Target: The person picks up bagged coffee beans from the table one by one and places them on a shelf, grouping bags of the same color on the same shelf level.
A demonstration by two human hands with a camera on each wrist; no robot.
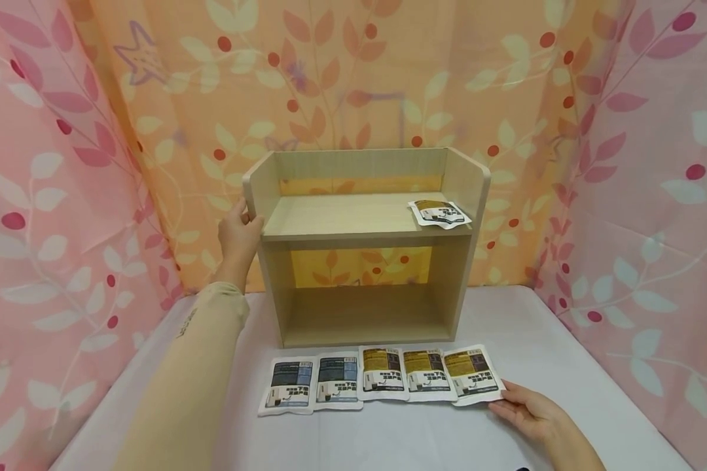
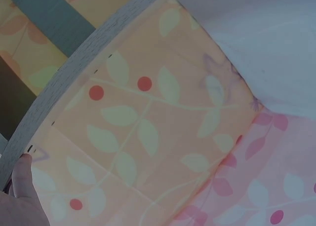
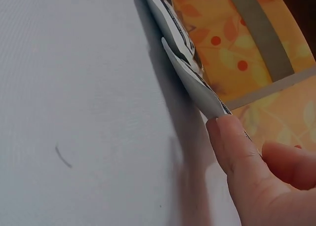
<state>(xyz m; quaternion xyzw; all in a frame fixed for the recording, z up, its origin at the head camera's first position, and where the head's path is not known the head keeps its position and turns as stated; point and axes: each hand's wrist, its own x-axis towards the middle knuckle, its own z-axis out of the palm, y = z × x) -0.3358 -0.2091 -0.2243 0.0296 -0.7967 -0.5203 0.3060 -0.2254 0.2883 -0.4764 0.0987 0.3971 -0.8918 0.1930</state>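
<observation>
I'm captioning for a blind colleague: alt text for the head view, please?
A person's right fingers hold the rightmost packet in a row of five, before a two-level wooden shelf on a white table. The left fingers grip the shelf's left side; a sixth packet lies on its upper level.

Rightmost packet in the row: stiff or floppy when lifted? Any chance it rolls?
The packet is probably light and slightly flexible: edge-on, it looks thin and a bit curved. Rolling seems unlikely, given its slim rectangular shape. It may droop or pivot, since the right hand holds it near one corner.
</observation>
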